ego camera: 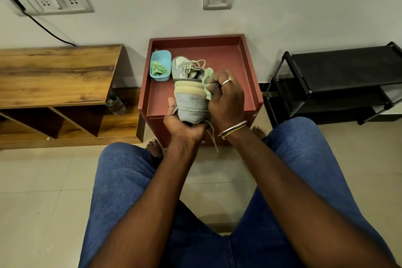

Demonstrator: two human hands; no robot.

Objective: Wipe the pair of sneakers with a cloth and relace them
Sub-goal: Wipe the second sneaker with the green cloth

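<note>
Sneakers: 2, both grey w/ cream trim. Sneaker no. 1 point(191, 102) is held up over the front edge of the red worktop point(228, 54), heel toward the camera and sole facing down. Sneaker no. 2 point(182, 67) lies on the worktop just behind it, toe pointing away, laces loose across the top.

Hands: 2, both busy. Left hand point(180, 124) cups sneaker no. 1 from below at the heel, fingers curled round the sole and thumb up the left side. Right hand point(226, 98) is closed tight on the green cloth point(207, 76), bunched in the fingers and pressed against the shoe's right side near the collar. It wears 1 ring on a finger and thin bangles at the wrist. 1 lace end point(214, 137) dangles below the shoe, between the wrists.

Cloths: 2. The second cloth point(158, 68), also green, sits crumpled in the blue tub point(161, 68), the only tub, on the worktop's left side and touching or nearly touching sneaker no. 2.

Around: 1 wooden bench point(54, 72) to the left w/ 1 water bottle point(116, 104) tucked beside it, and 1 black rack point(337, 80) to the right. 2 socket plates are on the wall, the left one w/ a black cable. Person is seated in blue jeans, w/ 2 bare feet by the worktop's base.
</note>
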